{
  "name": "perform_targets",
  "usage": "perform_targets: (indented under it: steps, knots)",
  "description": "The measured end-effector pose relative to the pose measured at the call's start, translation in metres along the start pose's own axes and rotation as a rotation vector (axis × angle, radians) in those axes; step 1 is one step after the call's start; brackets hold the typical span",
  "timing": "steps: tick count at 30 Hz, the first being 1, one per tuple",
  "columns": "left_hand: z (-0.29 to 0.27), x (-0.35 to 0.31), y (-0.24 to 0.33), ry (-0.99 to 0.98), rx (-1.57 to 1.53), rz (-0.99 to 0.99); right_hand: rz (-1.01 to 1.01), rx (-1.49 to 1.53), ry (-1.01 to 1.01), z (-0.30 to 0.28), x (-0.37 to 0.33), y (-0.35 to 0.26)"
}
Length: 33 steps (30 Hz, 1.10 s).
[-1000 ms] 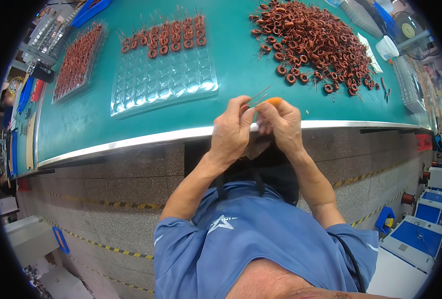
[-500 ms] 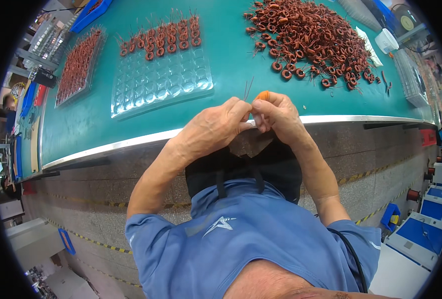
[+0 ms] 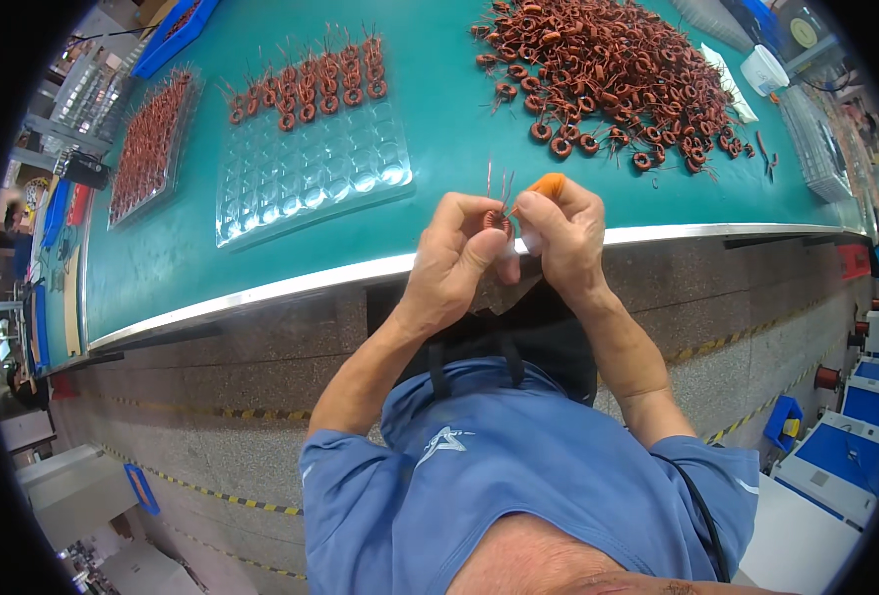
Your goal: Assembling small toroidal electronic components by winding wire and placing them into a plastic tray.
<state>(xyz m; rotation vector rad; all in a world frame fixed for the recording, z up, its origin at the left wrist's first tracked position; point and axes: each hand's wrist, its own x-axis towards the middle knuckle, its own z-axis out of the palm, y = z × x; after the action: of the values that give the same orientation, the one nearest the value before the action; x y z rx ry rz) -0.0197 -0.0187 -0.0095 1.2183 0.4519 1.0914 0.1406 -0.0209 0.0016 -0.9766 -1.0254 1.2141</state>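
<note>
Clearly, left hand [image 3: 451,256] pinches coil [image 3: 497,220].

Blue shirt [image 3: 568,466] — white star mark [image 3: 443,442], lettering [image 3: 467,433] blurred.

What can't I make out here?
In the head view:
Copper-wound ring coil: lower part hidden by the left hand.
Right hand: whether its fingertips grip anything is too small to tell.
Coil heap: bottom layers buried under upper coils.
Blue bin: far end cut off by the upper edge.

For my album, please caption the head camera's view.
Left hand holding a wire coil, right hand beside it, before a part-filled tray and a heap of coils.
</note>
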Motion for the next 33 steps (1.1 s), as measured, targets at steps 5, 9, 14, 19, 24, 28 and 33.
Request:
perform_targets:
  steps: [5, 9, 14, 19, 24, 28, 33]
  knots:
    - [0.003, 0.001, 0.003, 0.085, -0.052, -0.034, -0.040, -0.130, -0.071, -0.004, -0.001, 0.002]
    - [-0.002, 0.010, 0.002, 0.125, 0.065, -0.072, -0.053, -0.163, -0.110, 0.005, -0.005, -0.006]
    - [-0.003, 0.004, -0.004, 0.087, 0.285, -0.074, 0.046, -0.090, -0.122, -0.004, 0.009, 0.006]
    - [0.000, 0.000, -0.008, 0.182, 0.122, -0.097, 0.127, -0.091, -0.127, 0.000, 0.014, 0.011]
    - [-0.008, -0.003, -0.016, 0.213, 0.072, -0.075, 0.029, -0.070, -0.088, 0.008, 0.015, 0.015]
    - [-0.014, -0.005, -0.016, 0.276, 0.144, -0.077, 0.077, -0.139, -0.055, 0.007, 0.012, 0.007]
    - [-0.023, -0.007, -0.014, 0.318, 0.329, -0.064, -0.102, -0.371, -0.096, 0.026, 0.009, 0.007]
